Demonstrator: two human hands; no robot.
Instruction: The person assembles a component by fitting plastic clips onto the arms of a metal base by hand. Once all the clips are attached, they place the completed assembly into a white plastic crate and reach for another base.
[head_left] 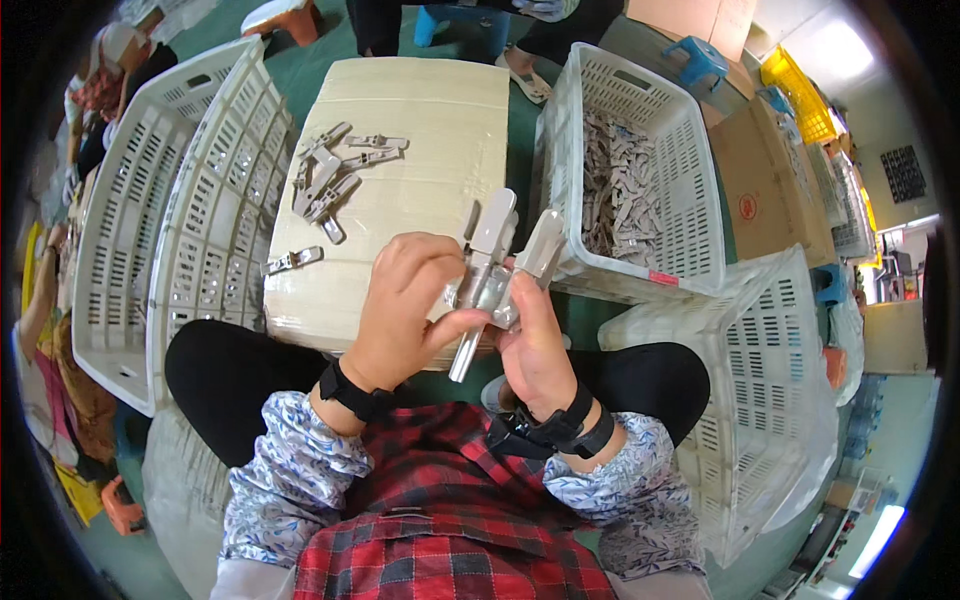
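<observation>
In front of my body, above the near edge of a cardboard box (430, 120), both hands are closed around grey plastic clips with shiny metal parts. My left hand (400, 300) pinches at one upright grey clip (493, 225), its thumb against the metal at the base. My right hand (540, 350) grips a second grey clip (541, 245) from the right, thumb pressed on it. A narrow shiny strip (465, 355) points down between the hands. Whether the pieces are joined is hidden by my fingers. Several grey clips (325, 175) lie in a loose pile on the box, and a single clip (293, 260) sits by its left edge.
A white crate (640, 75) full of grey clips (620, 190) stands right of the box. White perforated crates (215, 200) stand at left, another crate (740, 390) at right. Beyond are a brown carton (765, 190) and a blue stool (695, 60). Other people sit ahead and at left.
</observation>
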